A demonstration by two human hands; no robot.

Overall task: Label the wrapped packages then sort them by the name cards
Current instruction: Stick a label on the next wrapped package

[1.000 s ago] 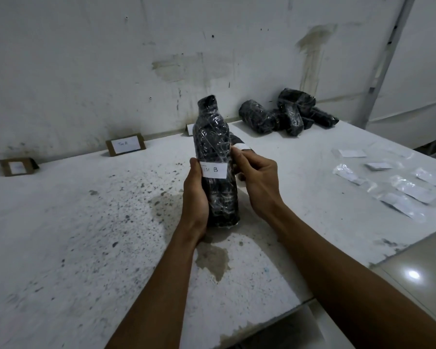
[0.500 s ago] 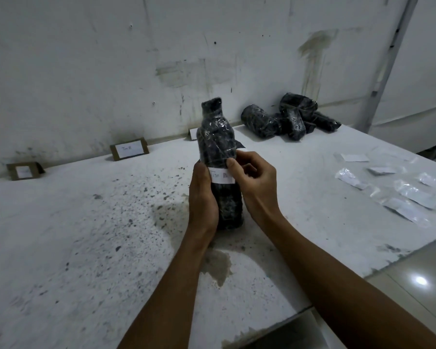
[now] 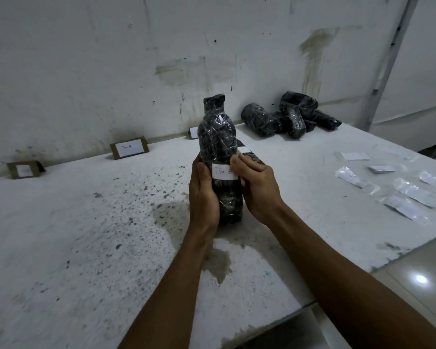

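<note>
Both hands, left hand (image 3: 204,195) and right hand (image 3: 258,187), are gripping the upright wrapped bottle (image 3: 218,147) at table (image 3: 86,235) centre; right thumb is pressing its "TIM B" label (image 3: 222,171). Bottle is hiding a name card (image 3: 193,133); wrapped packages (image 3: 287,117) are lying behind.

Bare forearms (image 3: 337,260); no sleeves

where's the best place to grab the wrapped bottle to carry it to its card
Grip the wrapped bottle around its wide straight body below the label, from the side. It stands upright, and the neck is narrow and slick with wrap.
</note>
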